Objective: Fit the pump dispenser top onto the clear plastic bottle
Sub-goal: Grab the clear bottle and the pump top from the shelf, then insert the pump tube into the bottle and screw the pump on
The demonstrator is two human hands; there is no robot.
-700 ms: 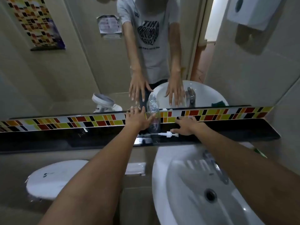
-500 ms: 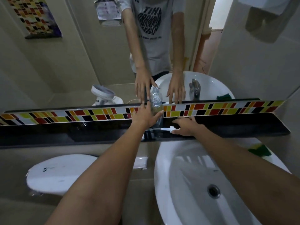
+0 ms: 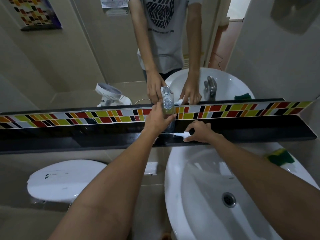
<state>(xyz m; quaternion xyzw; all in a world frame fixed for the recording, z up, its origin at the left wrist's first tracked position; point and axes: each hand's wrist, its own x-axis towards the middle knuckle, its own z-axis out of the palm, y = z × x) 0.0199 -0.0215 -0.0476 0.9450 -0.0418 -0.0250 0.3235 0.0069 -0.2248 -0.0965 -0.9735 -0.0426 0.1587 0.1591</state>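
A clear plastic bottle (image 3: 168, 108) stands upright with an open neck on the black ledge (image 3: 86, 139) under the mirror. My left hand (image 3: 158, 118) is wrapped around its body from the left. The white pump dispenser top (image 3: 182, 134) lies on its side on the ledge just right of the bottle's base, its thin tube pointing left. My right hand (image 3: 199, 131) pinches the pump's head between thumb and fingers. The mirror above repeats both hands and the bottle.
A white basin (image 3: 199, 196) with a drain (image 3: 229, 199) sits below the ledge on the right; a green sponge (image 3: 280, 156) rests on its rim. A white toilet lid (image 3: 65, 179) is lower left. Coloured tiles (image 3: 103, 116) back the ledge.
My left hand has closed around the bottle, and my right hand has taken hold of the pump top on the ledge. The view has tilted down slightly.
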